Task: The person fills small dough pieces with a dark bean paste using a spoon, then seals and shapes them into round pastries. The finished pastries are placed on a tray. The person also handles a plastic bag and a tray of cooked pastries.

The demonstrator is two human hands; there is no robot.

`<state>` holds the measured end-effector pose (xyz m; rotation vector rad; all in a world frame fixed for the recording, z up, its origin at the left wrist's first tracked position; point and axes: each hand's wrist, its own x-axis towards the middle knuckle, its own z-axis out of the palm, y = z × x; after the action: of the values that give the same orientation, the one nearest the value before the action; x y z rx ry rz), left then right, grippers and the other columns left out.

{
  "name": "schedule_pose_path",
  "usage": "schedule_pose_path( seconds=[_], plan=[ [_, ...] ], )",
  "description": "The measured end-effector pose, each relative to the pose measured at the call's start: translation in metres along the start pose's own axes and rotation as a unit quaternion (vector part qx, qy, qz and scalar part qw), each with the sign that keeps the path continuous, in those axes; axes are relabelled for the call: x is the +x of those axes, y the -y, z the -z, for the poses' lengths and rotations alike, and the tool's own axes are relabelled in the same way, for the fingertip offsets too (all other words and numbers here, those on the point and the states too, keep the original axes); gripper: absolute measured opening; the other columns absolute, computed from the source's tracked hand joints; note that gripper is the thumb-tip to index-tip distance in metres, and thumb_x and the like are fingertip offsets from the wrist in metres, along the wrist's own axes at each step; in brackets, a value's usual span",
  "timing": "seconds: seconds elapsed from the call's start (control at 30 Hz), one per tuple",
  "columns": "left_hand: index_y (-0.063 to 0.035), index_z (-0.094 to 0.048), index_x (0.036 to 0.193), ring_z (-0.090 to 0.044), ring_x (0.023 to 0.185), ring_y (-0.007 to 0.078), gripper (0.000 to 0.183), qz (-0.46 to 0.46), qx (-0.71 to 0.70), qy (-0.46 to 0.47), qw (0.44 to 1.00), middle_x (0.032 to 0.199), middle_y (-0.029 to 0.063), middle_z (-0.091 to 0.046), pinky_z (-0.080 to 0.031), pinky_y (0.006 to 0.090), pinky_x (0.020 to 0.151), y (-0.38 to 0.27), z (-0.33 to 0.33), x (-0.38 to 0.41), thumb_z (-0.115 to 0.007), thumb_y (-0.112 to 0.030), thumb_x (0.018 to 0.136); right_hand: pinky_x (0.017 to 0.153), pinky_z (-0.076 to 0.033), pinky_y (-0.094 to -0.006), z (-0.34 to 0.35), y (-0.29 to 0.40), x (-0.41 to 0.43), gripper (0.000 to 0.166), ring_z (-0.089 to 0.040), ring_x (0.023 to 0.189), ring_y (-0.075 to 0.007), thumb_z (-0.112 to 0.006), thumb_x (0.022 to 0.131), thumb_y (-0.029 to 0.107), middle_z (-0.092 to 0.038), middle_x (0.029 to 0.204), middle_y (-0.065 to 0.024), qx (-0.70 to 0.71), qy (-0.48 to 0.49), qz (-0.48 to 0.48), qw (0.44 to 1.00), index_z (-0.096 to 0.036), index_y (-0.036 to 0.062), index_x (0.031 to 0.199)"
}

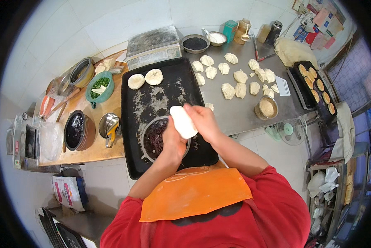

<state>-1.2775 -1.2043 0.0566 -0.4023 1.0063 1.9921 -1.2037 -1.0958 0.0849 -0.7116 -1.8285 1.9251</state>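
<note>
A smooth white piece of dough (183, 122) is held between my left hand (174, 139) and my right hand (203, 121). Beneath my left hand stands a round metal bowl of dark purple filling (153, 139), on a large black baking tray (170, 66). Two flattened round dough pieces, one (136, 81) beside the other (154, 77), lie at the tray's far left. Several rough dough lumps (240, 76) are spread over the metal table to the right. My palms hide part of the dough and of the bowl.
On the wooden board at left are a green bowl of chopped greens (100, 86), a dark pot (78, 130) and a metal jug (109, 124). A scale (154, 49) stands behind the tray. At right are a bowl of crumbs (266, 108), a white scraper (282, 86) and a tray of baked rounds (323, 97).
</note>
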Motion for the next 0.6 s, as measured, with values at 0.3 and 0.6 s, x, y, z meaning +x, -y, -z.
schedule_pose_path(
  seconds=[0.3, 0.6],
  plan=[
    [0.0003, -0.067, 0.082, -0.057, 0.055, 0.0110, 0.044, -0.175, 0.204, 0.117, 0.956, 0.068, 0.0045, -0.064, -0.046, 0.0262, 0.051, -0.005, -0.011, 0.000, -0.055, -0.039, 0.099, 0.070, -0.048, -0.0302, 0.019, -0.023, 0.002, 0.038, -0.059, 0.080, -0.0119, -0.058, 0.098, 0.035, -0.068, 0.084, -0.0042, 0.000, 0.012, 0.052, 0.999, -0.068, -0.0012, 0.101],
    [-0.0053, -0.046, 0.136, -0.057, 0.117, 0.0238, 0.080, 0.129, 0.217, 0.074, 0.965, 0.128, 0.0077, -0.060, -0.039, 0.0509, 0.102, -0.005, 0.009, -0.004, -0.027, -0.071, 0.094, 0.052, -0.050, -0.0321, -0.010, -0.009, 0.003, 0.050, -0.062, 0.061, -0.0167, -0.056, 0.097, 0.046, -0.064, 0.072, -0.0061, 0.307, -0.038, -0.108, 0.945, -0.065, -0.0037, 0.091]
  ],
)
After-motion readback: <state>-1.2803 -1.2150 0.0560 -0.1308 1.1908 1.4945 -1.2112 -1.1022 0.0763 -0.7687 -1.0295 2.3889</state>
